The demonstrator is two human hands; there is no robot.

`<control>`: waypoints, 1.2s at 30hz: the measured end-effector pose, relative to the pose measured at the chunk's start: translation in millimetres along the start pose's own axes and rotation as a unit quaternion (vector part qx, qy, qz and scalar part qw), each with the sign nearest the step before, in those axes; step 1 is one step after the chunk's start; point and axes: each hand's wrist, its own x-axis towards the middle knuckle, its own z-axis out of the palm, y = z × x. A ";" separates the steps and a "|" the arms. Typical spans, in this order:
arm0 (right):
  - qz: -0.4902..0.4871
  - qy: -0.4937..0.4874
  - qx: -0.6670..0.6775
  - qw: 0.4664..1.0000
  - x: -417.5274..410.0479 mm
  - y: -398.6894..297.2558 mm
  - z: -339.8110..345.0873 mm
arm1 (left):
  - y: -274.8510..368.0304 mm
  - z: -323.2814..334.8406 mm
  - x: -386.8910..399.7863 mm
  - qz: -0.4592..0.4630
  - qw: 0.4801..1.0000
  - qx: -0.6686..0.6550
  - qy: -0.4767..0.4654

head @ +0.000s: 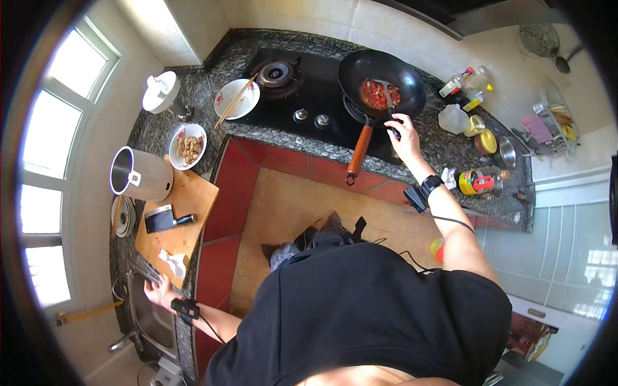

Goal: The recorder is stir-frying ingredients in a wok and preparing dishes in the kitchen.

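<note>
My right hand (pixel 405 137) grips the black handle of a metal spatula (pixel 386 89). The blade rests among chopped red food (pixel 372 96), perhaps tomato or chili, in a black wok (pixel 410 89). The wok stands on the right burner, its wooden handle (pixel 359 152) pointing toward me and untouched. Off to the left, my left hand (pixel 161 293) hovers by the near edge of the sink (pixel 154 313), fingers loosely apart, with no object visible in it. Just beyond that hand, a crumpled white tissue (pixel 175 263) lies on a wooden cutting board (pixel 198 202), near a cleaver (pixel 164 219).
A white bowl (pixel 236 99) with chopsticks across it sits beside the left burner (pixel 276 73). Another bowl (pixel 188 146) holds brown chunks. A metal pot (pixel 145 173) overlaps the board. Bottles (pixel 456 84), jars (pixel 485 141) and an oil jug (pixel 475 181) line the right counter.
</note>
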 end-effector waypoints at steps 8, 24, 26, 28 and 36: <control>-0.020 -0.047 0.070 0.996 61.4 -8.6 -16.0 | -161.4 49.7 -102.3 0.238 0.873 0.299 -0.303; -0.032 -0.135 0.112 0.984 110.1 -0.2 -65.7 | -294.0 179.1 20.6 -0.197 0.942 0.169 -0.212; 0.177 -0.039 0.135 0.974 124.2 -10.3 -81.0 | -286.5 176.4 29.4 -0.212 0.945 0.154 -0.198; 0.290 0.093 0.073 0.950 133.3 -7.3 -100.5 | -285.3 176.7 27.3 -0.205 0.949 0.159 -0.180; 0.302 0.206 0.345 0.864 149.6 56.7 -57.3 | -299.4 188.6 42.4 -0.202 0.945 0.195 -0.170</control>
